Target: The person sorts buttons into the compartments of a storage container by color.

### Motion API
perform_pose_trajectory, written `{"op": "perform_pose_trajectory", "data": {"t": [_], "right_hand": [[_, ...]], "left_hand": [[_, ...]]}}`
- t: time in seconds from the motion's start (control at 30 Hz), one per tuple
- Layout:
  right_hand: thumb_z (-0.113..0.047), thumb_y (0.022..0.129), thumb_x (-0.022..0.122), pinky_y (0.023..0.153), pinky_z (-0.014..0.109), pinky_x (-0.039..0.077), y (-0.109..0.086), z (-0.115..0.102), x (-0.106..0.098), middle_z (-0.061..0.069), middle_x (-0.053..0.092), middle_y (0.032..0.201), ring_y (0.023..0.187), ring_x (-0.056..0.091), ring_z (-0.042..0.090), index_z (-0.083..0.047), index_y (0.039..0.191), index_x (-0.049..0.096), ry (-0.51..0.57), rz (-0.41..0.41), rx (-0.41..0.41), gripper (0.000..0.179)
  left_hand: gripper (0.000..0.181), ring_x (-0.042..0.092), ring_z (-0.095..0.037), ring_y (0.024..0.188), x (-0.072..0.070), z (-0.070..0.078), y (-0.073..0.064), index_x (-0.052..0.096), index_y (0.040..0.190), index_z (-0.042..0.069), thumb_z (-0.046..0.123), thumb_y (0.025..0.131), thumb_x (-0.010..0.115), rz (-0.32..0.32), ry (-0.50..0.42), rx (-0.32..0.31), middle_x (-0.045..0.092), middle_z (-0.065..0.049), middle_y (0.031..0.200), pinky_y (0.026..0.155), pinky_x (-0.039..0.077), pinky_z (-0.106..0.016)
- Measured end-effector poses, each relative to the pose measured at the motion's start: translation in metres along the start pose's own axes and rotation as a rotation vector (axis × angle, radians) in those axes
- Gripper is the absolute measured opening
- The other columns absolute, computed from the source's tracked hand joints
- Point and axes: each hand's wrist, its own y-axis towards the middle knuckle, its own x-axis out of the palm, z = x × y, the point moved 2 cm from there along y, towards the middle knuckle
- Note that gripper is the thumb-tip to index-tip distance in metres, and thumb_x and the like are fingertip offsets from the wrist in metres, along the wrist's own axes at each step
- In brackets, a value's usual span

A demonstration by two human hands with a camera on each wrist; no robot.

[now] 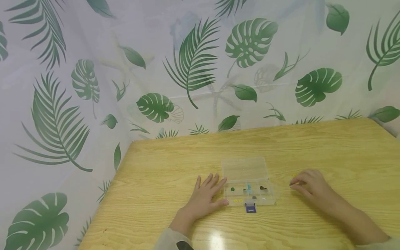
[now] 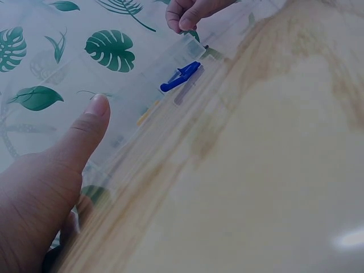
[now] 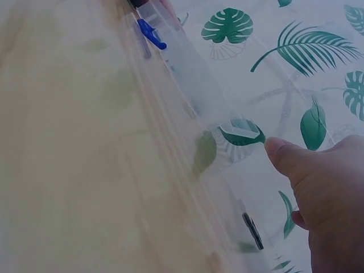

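Note:
A clear plastic compartment box (image 1: 228, 193) lies on the table with its lid (image 1: 245, 168) tipped back and a blue latch (image 1: 251, 208) in front. Small round green, blue, dark, yellow and pale pieces sit in its compartments. Beside its left wall my left hand (image 1: 204, 198) is spread, fingertips and thumb right at the edge; its thumb (image 2: 94, 116) shows in the left wrist view. To the right of the box, my right hand (image 1: 318, 194) pinches a small dark piece (image 1: 291, 185) between thumb and fingertips, mostly hidden by them.
Just behind the right fingertips lies a small yellow piece (image 1: 294, 175). A slim dark item (image 3: 253, 231) shows near the hand in the right wrist view. The wood-grain table (image 1: 175, 159) meets a leaf-patterned cloth (image 1: 200, 114) at its back and left edges.

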Motion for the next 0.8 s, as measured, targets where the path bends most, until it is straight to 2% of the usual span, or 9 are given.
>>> {"op": "perform_pose_trajectory", "data": {"t": [0.27, 0.37, 0.5, 0.57, 0.67, 0.8], "right_hand": [[-0.02, 0.087, 0.066, 0.065, 0.02, 0.03, 0.014, -0.008, 0.012, -0.01, 0.053, 0.082, 0.08, 0.035, 0.003, -0.015, 0.085, 0.062, 0.055, 0.027, -0.037, 0.007], [-0.032, 0.095, 0.053, 0.067, 0.022, 0.029, 0.02, -0.01, 0.019, -0.009, 0.052, 0.081, 0.077, 0.036, 0.005, -0.013, 0.085, 0.061, 0.069, 0.05, -0.101, 0.023], [-0.042, 0.099, 0.037, 0.072, 0.023, 0.027, 0.029, -0.015, 0.027, -0.006, 0.053, 0.078, 0.073, 0.039, 0.008, -0.008, 0.083, 0.06, 0.07, 0.097, -0.208, 0.043], [-0.041, 0.099, 0.037, 0.072, 0.023, 0.027, 0.033, -0.018, 0.03, -0.006, 0.053, 0.079, 0.074, 0.039, 0.008, -0.008, 0.084, 0.06, 0.084, 0.096, -0.218, 0.042], [-0.036, 0.099, 0.044, 0.072, 0.022, 0.029, 0.036, -0.024, 0.033, -0.007, 0.054, 0.082, 0.076, 0.04, 0.007, -0.01, 0.086, 0.059, 0.095, 0.059, -0.185, 0.033], [-0.02, 0.091, 0.06, 0.072, 0.024, 0.033, 0.038, -0.033, 0.035, -0.009, 0.055, 0.087, 0.081, 0.041, 0.006, -0.014, 0.088, 0.06, 0.085, -0.013, -0.103, 0.007]], "left_hand": [[0.072, 0.012, -0.03, 0.145, 0.001, 0.0, 0.0, 0.019, 0.152, 0.029, 0.064, 0.091, 0.036, -0.002, 0.001, 0.001, 0.019, -0.008, 0.157, 0.112, -0.001, -0.064], [0.073, 0.013, -0.03, 0.145, 0.001, -0.001, 0.0, 0.02, 0.152, 0.029, 0.067, 0.091, 0.034, -0.001, 0.006, -0.002, 0.019, -0.008, 0.157, 0.111, 0.0, -0.064], [0.075, 0.012, -0.03, 0.145, 0.002, -0.002, -0.001, 0.02, 0.151, 0.029, 0.07, 0.089, 0.029, 0.0, 0.004, -0.004, 0.02, -0.008, 0.157, 0.111, -0.001, -0.064], [0.075, 0.012, -0.03, 0.145, 0.002, -0.002, -0.001, 0.02, 0.151, 0.029, 0.071, 0.089, 0.028, -0.001, -0.001, -0.004, 0.02, -0.008, 0.157, 0.111, -0.001, -0.064], [0.075, 0.012, -0.03, 0.145, 0.003, -0.002, 0.0, 0.02, 0.151, 0.03, 0.071, 0.089, 0.028, 0.0, -0.003, -0.005, 0.02, -0.008, 0.157, 0.111, -0.001, -0.064], [0.075, 0.012, -0.03, 0.145, 0.003, -0.002, 0.0, 0.02, 0.151, 0.03, 0.07, 0.09, 0.028, 0.002, -0.002, -0.004, 0.02, -0.008, 0.157, 0.111, -0.001, -0.064]]}}
